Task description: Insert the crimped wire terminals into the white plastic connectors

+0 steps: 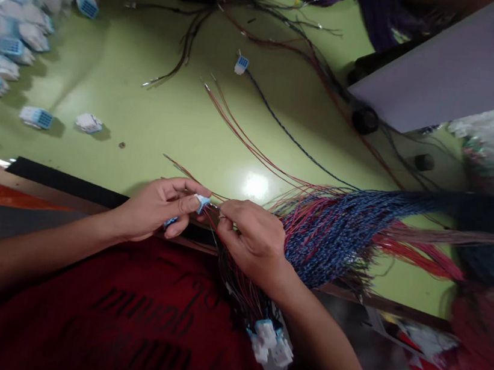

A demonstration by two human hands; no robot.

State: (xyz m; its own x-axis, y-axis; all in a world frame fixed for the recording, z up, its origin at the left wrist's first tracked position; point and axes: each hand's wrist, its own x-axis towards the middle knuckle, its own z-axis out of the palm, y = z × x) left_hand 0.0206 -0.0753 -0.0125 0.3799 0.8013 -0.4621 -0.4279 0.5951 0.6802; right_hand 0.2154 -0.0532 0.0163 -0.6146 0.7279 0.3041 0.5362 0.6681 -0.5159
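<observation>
My left hand (pixel 164 207) is closed on a small white and blue connector housing (pixel 202 202) at the table's front edge. A second blue piece (pixel 170 221) shows under its fingers. Close beside it, my right hand (pixel 252 234) pinches a thin wire (pixel 214 206) whose metal end points at the housing; whether the tip has entered I cannot tell. Red and dark wires run below both hands. To the right lies a thick bundle of twisted blue wires (pixel 332 232) mixed with red ones. Several white connectors (pixel 269 340) hang on wires over the lap.
A clear bag of connectors (pixel 14 15) lies at the far left, with two loose connectors (pixel 37 117) (pixel 89 123) nearby. Another connector (pixel 241 65) sits on a twisted wire mid-table. Dark cables (pixel 274 12) cross the back. A grey panel (pixel 454 66) slants in at the right.
</observation>
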